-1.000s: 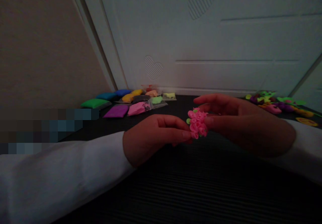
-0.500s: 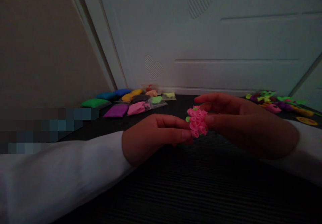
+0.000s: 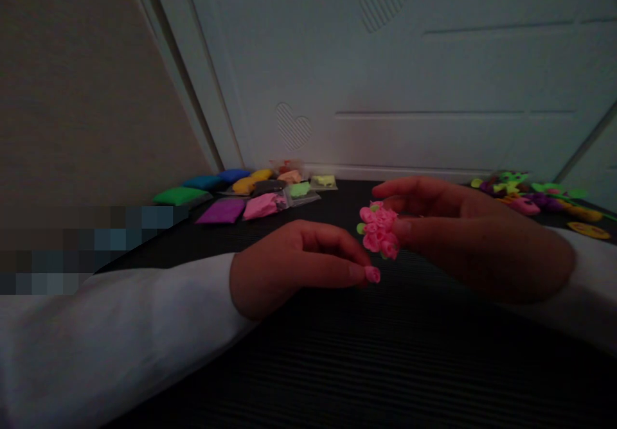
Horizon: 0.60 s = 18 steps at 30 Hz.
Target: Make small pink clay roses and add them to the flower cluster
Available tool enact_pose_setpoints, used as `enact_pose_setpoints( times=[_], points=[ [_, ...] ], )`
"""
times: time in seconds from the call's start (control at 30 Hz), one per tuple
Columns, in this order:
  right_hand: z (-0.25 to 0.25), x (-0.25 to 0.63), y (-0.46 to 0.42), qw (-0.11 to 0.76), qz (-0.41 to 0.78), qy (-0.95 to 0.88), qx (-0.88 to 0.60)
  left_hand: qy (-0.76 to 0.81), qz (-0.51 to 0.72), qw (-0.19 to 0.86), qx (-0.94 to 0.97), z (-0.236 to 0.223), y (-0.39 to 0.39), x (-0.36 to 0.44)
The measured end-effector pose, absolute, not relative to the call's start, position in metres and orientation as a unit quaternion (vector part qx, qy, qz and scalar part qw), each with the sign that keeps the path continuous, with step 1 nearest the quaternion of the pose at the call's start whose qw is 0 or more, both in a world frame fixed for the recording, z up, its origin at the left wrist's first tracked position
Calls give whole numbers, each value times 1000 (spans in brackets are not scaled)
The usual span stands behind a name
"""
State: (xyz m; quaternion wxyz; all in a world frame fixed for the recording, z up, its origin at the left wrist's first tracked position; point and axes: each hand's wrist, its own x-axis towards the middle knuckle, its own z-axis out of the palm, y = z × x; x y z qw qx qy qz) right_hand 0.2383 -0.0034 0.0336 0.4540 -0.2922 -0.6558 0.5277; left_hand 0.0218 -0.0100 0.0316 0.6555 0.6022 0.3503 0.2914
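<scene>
My right hand (image 3: 472, 236) grips a cluster of small pink clay roses (image 3: 379, 230) with a green leaf at its left side, held between thumb and fingers above the dark mat (image 3: 366, 352). My left hand (image 3: 294, 265) sits just left of and below the cluster. Its thumb and forefinger pinch one small pink clay rose (image 3: 373, 275), which is apart from the cluster. Both arms wear white sleeves.
Several packets of coloured clay (image 3: 241, 198) lie at the back left of the mat, green, blue, yellow, purple and pink among them. Finished clay figures (image 3: 525, 198) lie at the back right. A white door (image 3: 385, 76) stands behind.
My left hand has drawn down and away from the cluster with one small pink rose pinched in its fingertips. The right hand and cluster have barely moved.
</scene>
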Motion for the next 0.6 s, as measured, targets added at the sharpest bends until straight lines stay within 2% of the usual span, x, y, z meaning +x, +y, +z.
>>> enact_pose_setpoints(
  times=[0.6],
  points=[
    [31,237,-4,438,583,-610,-311,366,296,667,577,26,-7,20]
  ],
)
